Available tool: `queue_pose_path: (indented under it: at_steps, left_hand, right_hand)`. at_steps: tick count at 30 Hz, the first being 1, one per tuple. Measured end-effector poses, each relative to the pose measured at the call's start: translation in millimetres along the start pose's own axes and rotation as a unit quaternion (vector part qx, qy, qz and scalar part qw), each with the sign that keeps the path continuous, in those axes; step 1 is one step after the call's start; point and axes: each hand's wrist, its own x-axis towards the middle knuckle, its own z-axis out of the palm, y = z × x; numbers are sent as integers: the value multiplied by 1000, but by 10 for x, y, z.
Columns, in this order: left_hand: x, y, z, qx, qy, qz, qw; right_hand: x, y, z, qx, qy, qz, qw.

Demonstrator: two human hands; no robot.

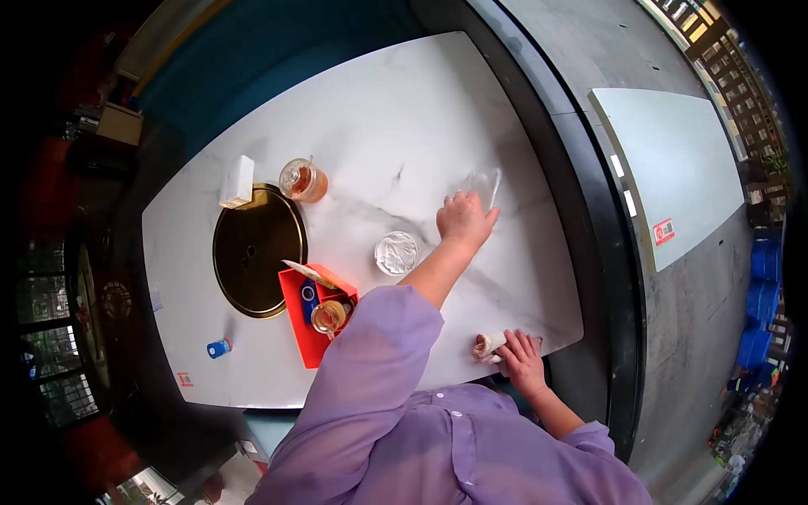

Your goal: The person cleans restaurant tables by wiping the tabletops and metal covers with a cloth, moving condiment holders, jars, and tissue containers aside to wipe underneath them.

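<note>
My left hand (467, 219) reaches over the marble-patterned table (370, 109), its fingers curled at a clear, see-through item (484, 182) with a pale edge; the fingertips are partly hidden. At the near right edge, my right hand (523, 364) lies palm down with its fingers spread, touching a rolled whitish cloth (490, 345). Left of my left forearm stands a round clear dish (396, 253) with white, crumpled-looking contents. A red box (300, 324) beside my left sleeve holds a glass jar (328, 316), a blue item and a packet.
A lidded glass pot (304, 180) with reddish contents stands beyond a round brass-coloured plate (259, 252) set in the table. Beside the plate is a white tissue pack (237, 182). A small blue-capped container (220, 348) lies at the left. Dark framing borders the table's right side.
</note>
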Motion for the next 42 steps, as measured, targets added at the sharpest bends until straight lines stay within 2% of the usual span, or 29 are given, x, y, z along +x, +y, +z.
queue_pose_path:
  at_steps: [2,3,4,6,8,9,10,12,13,14,15,17,18,20,24,27,30,34,36,38,41,42]
  left_hand:
    - [-231,39,-10,-22,14,47,999]
    - [-410,4,-74,-46,52,107,992]
    - [-624,-53,-227,-132,92,180,970]
    - [-1095,-236,-646,-227,119,258,932]
    - [-1555,-577,-1030,-240,178,257,919]
    - [-1737,-816,-1212,-205,218,225,927]
    - [-1874,-1114,-1301,-183,278,156,930]
    - [-2055,-1752,-1462,-116,345,-26,931]
    - [-2144,-2103,-1442,-78,342,-131,927]
    - [-2237,-2485,-1347,16,314,-192,930]
    - [-2305,-2668,-1248,10,312,-188,931]
    - [-2389,-2913,-1054,42,67,-345,935]
    - [-2431,-3044,-921,37,65,-333,940]
    - [-2463,-3190,-720,24,55,-231,971]
    - [-2474,-3123,-721,10,76,-180,981]
    - [-2370,-2865,-933,43,66,-164,983]
    - [-2120,-2569,-1134,18,72,-113,991]
    - [-1383,-2085,-1205,-51,89,-35,994]
    - [-1030,-1876,-1236,-60,91,-17,994]
    - [-748,-1711,-1279,-87,108,-8,990]
    - [-544,-1522,-1437,-144,128,-13,981]
    - [-507,-1536,-1467,-144,136,-10,980]
  right_hand:
    - [16,87,33,-12,45,40,998]
    - [34,93,41,-9,61,61,996]
    - [40,44,81,8,72,78,994]
    - [-19,-107,225,22,54,34,998]
    - [14,-231,288,31,13,-32,999]
    - [70,-245,271,28,12,-33,999]
    - [168,-248,223,52,-16,-76,996]
    - [385,-204,78,76,-40,-131,988]
    - [501,-187,10,83,-27,-118,989]
    - [634,-130,3,66,7,-80,995]
    - [717,-78,28,48,41,-44,997]
    - [765,-134,78,39,57,-28,997]
    - [766,-155,100,34,71,-16,997]
    - [572,-237,140,17,13,-51,998]
    - [513,-306,158,19,9,-50,999]
    - [528,-276,191,26,34,-51,998]
    - [539,-244,187,31,43,-69,996]
    - [638,-188,95,58,59,-78,993]
    - [852,-190,-52,162,84,-61,981]
    - [1409,-289,-393,194,176,-50,964]
    - [2604,-225,-763,175,307,-42,935]
    - [3043,-124,-840,145,319,-28,936]
